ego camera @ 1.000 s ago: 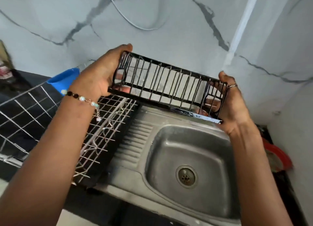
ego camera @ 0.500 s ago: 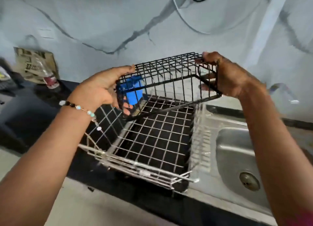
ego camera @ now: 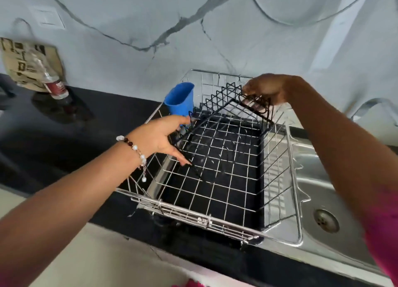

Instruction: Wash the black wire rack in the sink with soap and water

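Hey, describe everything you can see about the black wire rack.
The black wire rack is a thin, dark-coated metal grid with a rectangular frame and a zigzag row of wires along one side. It is tilted, far end raised, low end down inside the silver wire drainer, beside the blue cup. The right hand grips its raised end; the left hand rests straight fingers against its low end. It is motion-blurred, so wetness cannot be told.

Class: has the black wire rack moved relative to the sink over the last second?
Yes. The black wire rack moved left and down, from above the sink into the silver dish drainer beside it.
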